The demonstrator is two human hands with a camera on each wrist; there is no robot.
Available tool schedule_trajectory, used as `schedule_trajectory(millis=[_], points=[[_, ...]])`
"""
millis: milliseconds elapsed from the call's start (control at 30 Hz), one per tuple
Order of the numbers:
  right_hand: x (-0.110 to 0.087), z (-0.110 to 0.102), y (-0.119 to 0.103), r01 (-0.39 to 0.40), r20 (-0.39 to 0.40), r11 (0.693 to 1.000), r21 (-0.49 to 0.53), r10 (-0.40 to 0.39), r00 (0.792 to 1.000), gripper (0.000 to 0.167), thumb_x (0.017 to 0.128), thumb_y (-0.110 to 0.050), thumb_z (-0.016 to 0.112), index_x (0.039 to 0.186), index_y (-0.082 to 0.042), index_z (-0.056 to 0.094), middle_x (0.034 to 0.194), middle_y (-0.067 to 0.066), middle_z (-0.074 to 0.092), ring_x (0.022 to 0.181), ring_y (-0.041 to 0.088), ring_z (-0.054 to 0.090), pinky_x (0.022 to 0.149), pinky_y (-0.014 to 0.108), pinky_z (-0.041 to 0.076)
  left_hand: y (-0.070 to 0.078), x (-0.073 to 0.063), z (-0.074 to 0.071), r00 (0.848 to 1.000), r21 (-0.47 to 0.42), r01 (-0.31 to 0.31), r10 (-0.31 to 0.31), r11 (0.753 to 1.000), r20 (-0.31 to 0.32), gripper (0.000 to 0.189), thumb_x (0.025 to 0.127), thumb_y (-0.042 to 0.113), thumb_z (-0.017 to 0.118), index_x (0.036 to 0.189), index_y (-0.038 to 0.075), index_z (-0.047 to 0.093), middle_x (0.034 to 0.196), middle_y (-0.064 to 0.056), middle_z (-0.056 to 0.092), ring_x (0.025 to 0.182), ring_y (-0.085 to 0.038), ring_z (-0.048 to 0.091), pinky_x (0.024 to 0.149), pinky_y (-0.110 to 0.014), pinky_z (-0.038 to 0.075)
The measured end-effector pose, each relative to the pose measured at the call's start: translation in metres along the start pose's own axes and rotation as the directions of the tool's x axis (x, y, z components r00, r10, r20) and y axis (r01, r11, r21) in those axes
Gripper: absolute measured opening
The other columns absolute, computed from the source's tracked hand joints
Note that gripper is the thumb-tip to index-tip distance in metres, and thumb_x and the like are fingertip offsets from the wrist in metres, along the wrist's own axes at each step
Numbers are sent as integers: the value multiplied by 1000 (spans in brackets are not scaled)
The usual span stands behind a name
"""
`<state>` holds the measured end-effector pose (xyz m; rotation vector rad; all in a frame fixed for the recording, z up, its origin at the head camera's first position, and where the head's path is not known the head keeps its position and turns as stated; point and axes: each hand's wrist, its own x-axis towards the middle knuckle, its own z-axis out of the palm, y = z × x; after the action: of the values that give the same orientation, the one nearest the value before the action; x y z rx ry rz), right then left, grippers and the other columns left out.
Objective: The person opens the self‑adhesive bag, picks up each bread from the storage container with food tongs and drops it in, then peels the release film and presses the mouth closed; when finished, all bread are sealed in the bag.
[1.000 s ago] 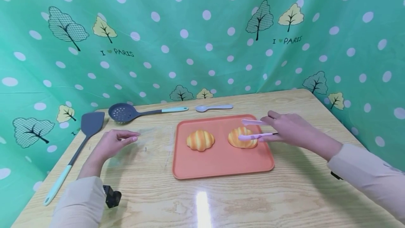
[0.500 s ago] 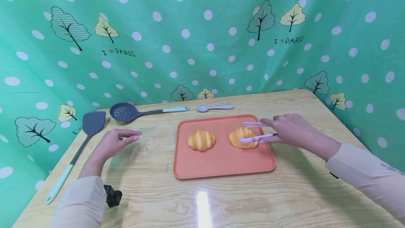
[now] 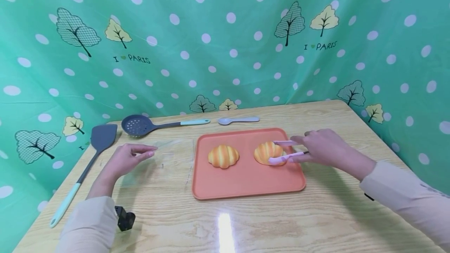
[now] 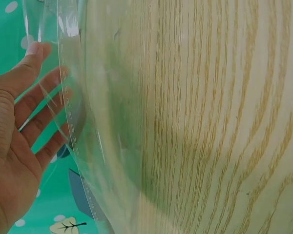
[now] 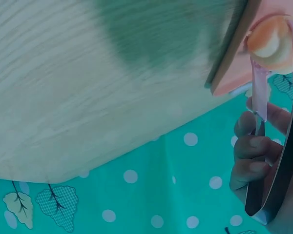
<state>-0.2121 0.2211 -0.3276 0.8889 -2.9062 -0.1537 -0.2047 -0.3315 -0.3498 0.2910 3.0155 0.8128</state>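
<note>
My right hand (image 3: 323, 147) holds metal tongs with pale purple tips (image 5: 260, 92). Over the right end of the peach tray (image 3: 242, 188), the tong tips straddle a toy croissant (image 3: 267, 152), one on its far side and one across its near side. A second croissant (image 3: 224, 156) lies on the tray's left half. Left of the tray, my left hand (image 3: 128, 157) pinches the edge of a clear plastic bag (image 4: 112, 107) between thumb and forefinger. In the left wrist view its other fingers spread behind the see-through film.
A grey turner (image 3: 103, 136) with a mint handle lies along the table's left side. Behind the bag is a slotted skimmer (image 3: 137, 125), and a small lilac spoon (image 3: 239, 120) lies behind the tray. Polka-dot cloth (image 3: 225, 50) hangs around the wooden table.
The tong tips have drawn closer together around the right croissant, the far tip coming down onto its top edge. My left hand and the bag have stayed put.
</note>
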Motion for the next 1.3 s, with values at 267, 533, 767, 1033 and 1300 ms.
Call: schedule_trajectory(millis=[267,533,767,1033,1300], points=[[0,4,1,-38,42,995,88,35,999,68,85,-65,71,125,-9,73,69,0,60,56,14,49,48,29,38,0,0,0,1000,2,-4,4,1000,-1,32,101,29,66,124,9,74,126,-19,69,115,-45,63,90,-59,52],[-1,6,0,-26,22,991,133,23,999,59,86,-61,72,119,-12,77,66,-7,59,56,10,47,50,28,37,1,0,1,1000,7,-5,5,1000,-3,31,100,29,67,123,9,75,126,-19,69,115,-44,63,91,-59,52],[-4,10,2,-42,16,987,156,40,999,60,88,-61,71,123,-12,75,63,-8,57,53,9,44,49,28,35,3,0,1,1000,-4,7,-7,1000,0,32,100,30,67,124,9,74,126,-19,69,115,-44,63,91,-58,52],[-10,11,1,-54,-39,987,149,60,997,58,87,-57,74,124,-12,75,58,-7,52,52,9,45,48,28,35,4,0,-1,1000,-13,-17,17,1000,-13,33,102,30,65,125,8,73,126,-18,69,121,-43,60,95,-57,51],[-8,-4,-4,-41,-142,988,150,63,988,55,87,-54,76,124,-12,75,67,-1,64,54,11,52,47,30,40,5,-1,-3,1000,-19,-14,14,1000,-3,33,102,28,64,127,8,72,128,-19,68,120,-44,61,95,-59,51]])
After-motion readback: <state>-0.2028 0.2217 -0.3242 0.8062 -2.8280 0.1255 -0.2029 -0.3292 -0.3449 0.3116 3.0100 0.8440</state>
